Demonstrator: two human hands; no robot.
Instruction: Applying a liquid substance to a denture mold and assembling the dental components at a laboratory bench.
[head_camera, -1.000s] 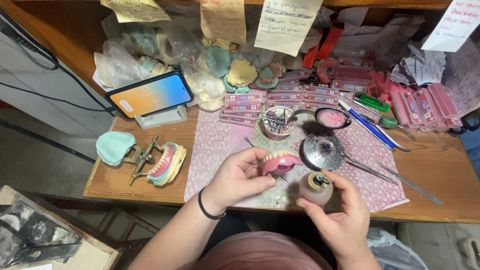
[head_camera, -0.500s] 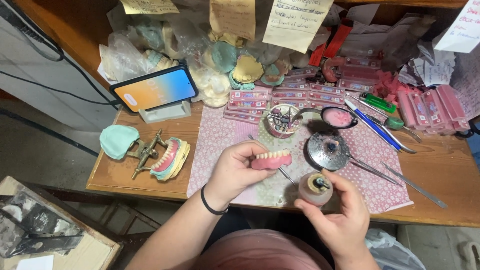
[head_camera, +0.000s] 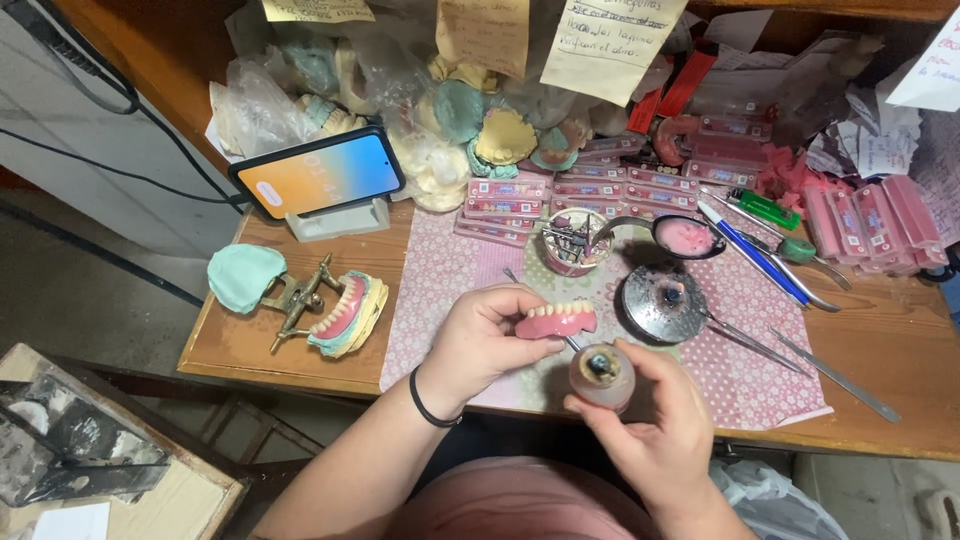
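Note:
My left hand (head_camera: 482, 338) grips a pink wax denture (head_camera: 556, 320) with a row of white teeth, held just above the patterned mat (head_camera: 440, 280). My right hand (head_camera: 655, 420) wraps around a small round burner jar (head_camera: 601, 374) with a dark wick opening on top, right below the denture. A thin metal tool (head_camera: 570, 343) shows between the two hands; which hand holds it I cannot tell.
A phone (head_camera: 318, 174) on a stand and a brass articulator with a denture model (head_camera: 330, 308) are at the left. A cup of tools (head_camera: 570, 240), round metal lid (head_camera: 664, 302), spoon of pink wax (head_camera: 685, 238), loose instruments (head_camera: 835, 372) and pink tooth-card boxes (head_camera: 870, 225) lie to the right.
My left hand has lifted and turned the denture so its teeth face up. The right hand has kept the jar in place.

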